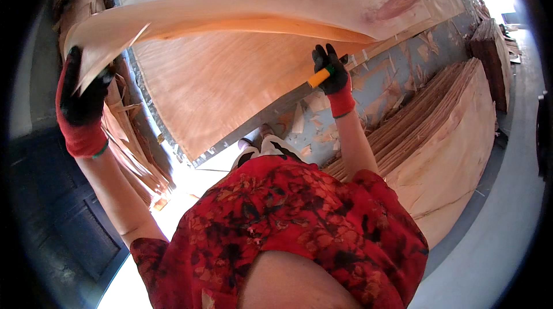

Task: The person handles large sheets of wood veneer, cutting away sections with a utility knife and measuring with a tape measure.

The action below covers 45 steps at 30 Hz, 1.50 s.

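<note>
While the grip of the left hand (85, 100) is closed on the left end of a curled veneer sheet (230, 12), the right hand (336, 80) grips a yellow-handled tool (320, 77), two fingers extended. The sheet lies far of the right hand, its long axis roughly left to right above a veneer stack (213, 84). The left hand is nearer, touching it; right-hand contact cannot be told.

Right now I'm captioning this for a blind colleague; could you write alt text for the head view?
A person's gloved left hand holds up the edge of a thin wood veneer sheet over another flat sheet, while the gloved right hand grips a yellow-handled tool. A thick veneer stack is at right, near scattered wood scraps.
</note>
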Each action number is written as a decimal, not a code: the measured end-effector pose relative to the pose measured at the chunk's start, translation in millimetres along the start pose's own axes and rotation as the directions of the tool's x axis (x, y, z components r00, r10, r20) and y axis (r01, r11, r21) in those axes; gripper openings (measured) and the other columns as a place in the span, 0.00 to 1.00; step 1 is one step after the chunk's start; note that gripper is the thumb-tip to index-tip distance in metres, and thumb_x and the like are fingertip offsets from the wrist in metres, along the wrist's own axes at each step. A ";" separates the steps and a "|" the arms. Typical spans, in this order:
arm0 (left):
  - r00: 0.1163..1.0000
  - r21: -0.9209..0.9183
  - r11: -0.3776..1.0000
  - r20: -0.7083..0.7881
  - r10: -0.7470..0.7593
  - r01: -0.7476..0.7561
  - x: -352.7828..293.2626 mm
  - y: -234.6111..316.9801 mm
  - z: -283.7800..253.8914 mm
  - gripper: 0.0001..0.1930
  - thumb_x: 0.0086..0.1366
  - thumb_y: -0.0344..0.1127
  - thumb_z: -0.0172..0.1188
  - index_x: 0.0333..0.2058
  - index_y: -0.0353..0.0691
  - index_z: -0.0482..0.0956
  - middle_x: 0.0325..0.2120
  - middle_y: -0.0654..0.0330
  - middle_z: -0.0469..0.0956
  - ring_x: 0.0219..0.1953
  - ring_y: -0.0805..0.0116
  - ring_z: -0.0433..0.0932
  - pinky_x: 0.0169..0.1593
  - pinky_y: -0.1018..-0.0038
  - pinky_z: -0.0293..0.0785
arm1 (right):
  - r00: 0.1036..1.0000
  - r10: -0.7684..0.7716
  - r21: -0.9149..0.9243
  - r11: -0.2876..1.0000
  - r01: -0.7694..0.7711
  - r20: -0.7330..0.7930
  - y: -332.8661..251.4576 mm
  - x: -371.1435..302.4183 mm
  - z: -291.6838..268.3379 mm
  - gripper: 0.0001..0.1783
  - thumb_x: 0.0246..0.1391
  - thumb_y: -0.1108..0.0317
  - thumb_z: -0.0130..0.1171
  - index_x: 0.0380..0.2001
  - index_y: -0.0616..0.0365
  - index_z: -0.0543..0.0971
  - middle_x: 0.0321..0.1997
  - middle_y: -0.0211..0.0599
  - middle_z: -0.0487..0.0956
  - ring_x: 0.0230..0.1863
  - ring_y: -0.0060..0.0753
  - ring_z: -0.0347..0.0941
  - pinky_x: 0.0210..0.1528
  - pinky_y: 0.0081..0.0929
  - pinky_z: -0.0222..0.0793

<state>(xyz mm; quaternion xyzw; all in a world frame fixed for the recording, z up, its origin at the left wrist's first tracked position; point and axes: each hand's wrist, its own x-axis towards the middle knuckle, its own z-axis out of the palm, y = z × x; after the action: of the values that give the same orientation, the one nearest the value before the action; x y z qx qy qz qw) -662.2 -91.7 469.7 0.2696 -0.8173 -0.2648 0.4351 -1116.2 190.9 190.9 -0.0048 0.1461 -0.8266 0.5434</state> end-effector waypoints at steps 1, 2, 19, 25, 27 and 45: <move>0.999 0.011 1.000 -0.032 -0.010 0.011 -9.4 -3.6 -10.9 0.33 0.54 0.22 0.70 0.60 0.32 0.70 0.56 0.49 0.74 0.53 0.60 0.76 0.56 0.67 0.76 | 1.000 -0.030 0.015 0.999 0.030 -0.003 -1.0 7.7 -0.4 0.23 0.66 0.67 0.50 0.63 0.57 0.67 0.63 0.50 0.71 0.56 0.46 0.73 0.55 0.38 0.75; 0.998 0.029 0.999 -0.063 -0.022 0.024 -20.1 -10.9 -30.2 0.33 0.54 0.22 0.70 0.59 0.32 0.70 0.56 0.49 0.74 0.53 0.60 0.76 0.56 0.66 0.76 | 0.998 -0.055 0.035 0.998 0.055 -0.006 -4.0 24.8 -4.4 0.23 0.66 0.67 0.50 0.62 0.57 0.67 0.62 0.49 0.71 0.55 0.46 0.73 0.56 0.38 0.75; 0.675 -0.373 0.841 -0.504 -0.539 0.392 -456.3 8.4 -316.7 0.21 0.66 0.34 0.59 0.56 0.36 0.73 0.52 0.53 0.77 0.55 0.62 0.75 0.59 0.65 0.71 | 0.986 -0.158 -0.266 0.954 0.140 -0.048 20.0 108.4 -3.0 0.24 0.68 0.57 0.42 0.62 0.55 0.67 0.63 0.42 0.71 0.62 0.45 0.68 0.65 0.46 0.62; 0.321 -0.834 0.522 -0.452 -0.832 0.178 -537.2 -25.4 -363.0 0.19 0.71 0.38 0.53 0.54 0.30 0.73 0.49 0.53 0.77 0.51 0.63 0.76 0.56 0.65 0.71 | 0.968 -0.245 -0.477 0.859 0.187 -0.061 113.7 109.8 56.5 0.24 0.67 0.56 0.42 0.62 0.54 0.68 0.63 0.41 0.71 0.63 0.44 0.67 0.66 0.46 0.60; 0.315 -0.813 0.546 -0.473 -0.823 0.203 -543.8 -33.5 -408.5 0.20 0.71 0.38 0.52 0.55 0.29 0.72 0.49 0.53 0.77 0.51 0.63 0.76 0.56 0.66 0.71 | 0.969 -0.244 -0.513 0.838 0.188 -0.043 172.0 105.3 89.9 0.24 0.67 0.56 0.42 0.61 0.54 0.68 0.63 0.41 0.71 0.63 0.44 0.67 0.67 0.46 0.60; 0.377 0.245 0.489 -0.907 -0.191 0.837 -739.5 -39.9 -750.2 0.19 0.66 0.30 0.58 0.55 0.35 0.72 0.39 0.58 0.80 0.37 0.74 0.80 0.38 0.79 0.79 | -0.017 0.825 0.677 -0.475 -0.562 0.565 891.0 274.7 355.8 0.22 0.57 0.54 0.47 0.50 0.52 0.76 0.54 0.40 0.76 0.57 0.43 0.70 0.64 0.44 0.61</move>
<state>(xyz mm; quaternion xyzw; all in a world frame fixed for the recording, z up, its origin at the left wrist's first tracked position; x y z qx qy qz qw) 338.8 227.3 383.6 0.7595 -0.4211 0.0724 0.4905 -370.1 -467.1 270.1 0.4792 -0.2631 -0.1016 0.8311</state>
